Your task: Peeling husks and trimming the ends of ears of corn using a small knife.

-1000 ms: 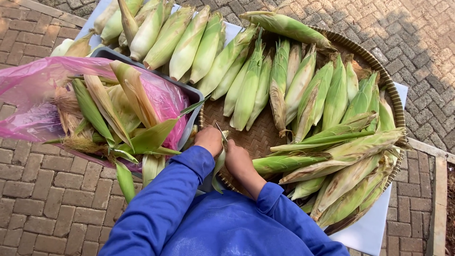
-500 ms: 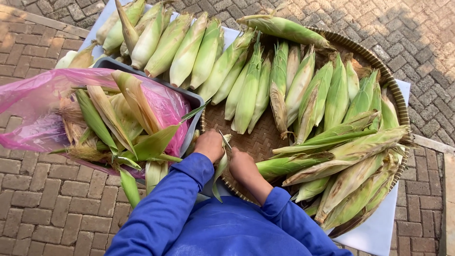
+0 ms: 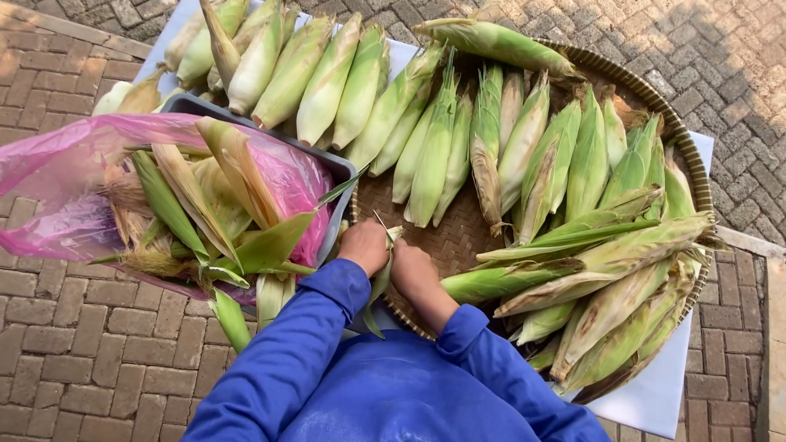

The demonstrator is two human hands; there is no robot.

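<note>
My left hand (image 3: 364,245) and my right hand (image 3: 413,270) are closed side by side on one ear of corn (image 3: 382,274) still in its green husk, held upright over the near edge of a round woven tray (image 3: 458,237). Both arms are in blue sleeves. Husk leaves hang down between my wrists. Most of the held ear is hidden by my hands.
Several unhusked corn ears (image 3: 565,164) lie on the tray and on the white board (image 3: 655,393) under it. At left a grey bin (image 3: 340,168) lined with a pink plastic bag (image 3: 57,180) holds stripped husks (image 3: 213,205). Brick paving (image 3: 82,360) surrounds everything.
My hands stay closed on the same ear and have shifted only slightly. The view has drifted a little downward.
</note>
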